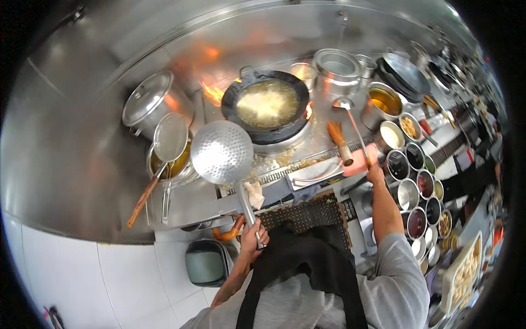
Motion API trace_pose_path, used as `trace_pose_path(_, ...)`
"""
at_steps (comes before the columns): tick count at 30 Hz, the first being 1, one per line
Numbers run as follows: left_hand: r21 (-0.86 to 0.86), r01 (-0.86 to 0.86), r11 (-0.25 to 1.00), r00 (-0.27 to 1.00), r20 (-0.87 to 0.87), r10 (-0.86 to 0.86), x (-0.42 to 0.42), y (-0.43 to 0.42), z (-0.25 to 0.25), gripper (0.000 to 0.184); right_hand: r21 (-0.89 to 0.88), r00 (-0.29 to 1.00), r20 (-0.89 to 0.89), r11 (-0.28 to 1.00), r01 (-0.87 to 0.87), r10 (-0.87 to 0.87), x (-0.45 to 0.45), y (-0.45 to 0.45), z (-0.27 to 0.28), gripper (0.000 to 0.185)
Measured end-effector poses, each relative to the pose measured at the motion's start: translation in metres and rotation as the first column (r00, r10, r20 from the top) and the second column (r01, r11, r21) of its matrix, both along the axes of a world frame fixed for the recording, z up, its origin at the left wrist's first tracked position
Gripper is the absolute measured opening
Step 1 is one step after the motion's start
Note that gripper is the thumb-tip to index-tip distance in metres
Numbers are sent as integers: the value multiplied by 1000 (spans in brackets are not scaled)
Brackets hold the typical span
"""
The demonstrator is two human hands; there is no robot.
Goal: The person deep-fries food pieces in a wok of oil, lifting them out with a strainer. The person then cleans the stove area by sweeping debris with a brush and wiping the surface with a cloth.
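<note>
Skimmer: round, perforated metal | ladle: slender, long-handled | wok: dark, round

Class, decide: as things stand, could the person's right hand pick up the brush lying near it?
Probably not straight away: the brush seems close enough and uncovered, but the right hand appears closed around the ladle, which it would likely need to release first.
</note>
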State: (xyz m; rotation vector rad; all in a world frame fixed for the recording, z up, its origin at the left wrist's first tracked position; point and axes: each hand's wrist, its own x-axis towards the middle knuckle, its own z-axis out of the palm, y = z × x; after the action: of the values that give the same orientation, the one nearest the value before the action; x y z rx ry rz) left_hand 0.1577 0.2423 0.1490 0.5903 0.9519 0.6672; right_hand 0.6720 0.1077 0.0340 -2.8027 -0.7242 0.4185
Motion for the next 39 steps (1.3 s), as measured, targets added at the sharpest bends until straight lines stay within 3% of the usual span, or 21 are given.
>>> trace_pose_path(2,-34,190,981,965,190,-180,-7,21,0,16,124,998,51,992,38,-45,5,5,-9,39)
trace_pose_path(3,-28,149,988,972,188,-141,-1,24,4,16,107,998,36,993,43,-47,9,8,-11,44)
trace_pose_path(4,26,215,976,975,54,-216,5,27,13,15,105,998,0,992,66,-66,16,15,-17,46)
trace_pose_path(5,70,295,953,953,-89,-289,14,33,23,14,92,980,-177,990,109,-91,1,28,35,42)
trace_pose_path(7,73,358,931,930,-111,-349,38,36,49,13,237,993,116,969,-65,38,19,36,44,22)
trace_pose_path(8,103,443,890,893,-137,-429,58,37,62,13,469,931,-358,876,113,72,38,42,51,14)
trace_pose_path(9,114,536,837,840,-172,-515,74,35,69,13,535,643,-740,751,387,196,51,36,53,14)
trace_pose_path(12,73,546,835,833,-159,-530,156,36,66,18,601,448,-799,568,562,403,67,56,105,11)
trace_pose_path(13,43,566,823,817,-162,-554,189,33,65,19,615,487,-788,532,582,377,84,71,121,16)
trace_pose_path(14,-28,549,835,829,-107,-549,219,38,63,18,654,592,-721,639,406,362,119,79,138,23)
trace_pose_path(15,-6,539,842,833,-146,-534,250,42,66,15,776,728,-524,600,193,443,158,94,148,30)
trace_pose_path(16,31,549,835,824,-185,-535,279,50,71,13,790,743,-523,564,240,417,186,114,160,30)
trace_pose_path(17,68,548,834,823,-221,-523,308,55,75,12,562,948,-125,808,-175,292,220,134,166,22)
trace_pose_path(18,62,563,824,813,-220,-539,334,60,71,12,300,928,188,881,-365,321,255,157,146,16)
trace_pose_path(23,-30,501,865,841,-220,-495,427,63,56,11,239,901,392,925,-296,187,298,221,122,18)
trace_pose_path(24,-78,516,853,840,-151,-521,439,64,53,10,560,891,-388,828,24,237,310,228,124,13)
trace_pose_path(25,-84,517,852,839,-150,-524,450,64,49,10,502,295,-864,724,473,408,318,231,122,10)
trace_pose_path(26,-97,511,854,840,-155,-520,462,65,46,9,500,295,-866,724,475,405,311,224,128,10)
trace_pose_path(28,-115,521,846,831,-158,-533,479,75,35,8,181,-180,-829,558,810,530,279,190,151,13)
trace_pose_path(33,-247,542,803,831,19,-555,502,117,18,9,324,-94,-802,563,760,589,241,128,168,6)
trace_pose_path(39,-477,640,603,739,165,-653,519,175,27,21,399,-13,-830,610,685,557,193,92,182,7)
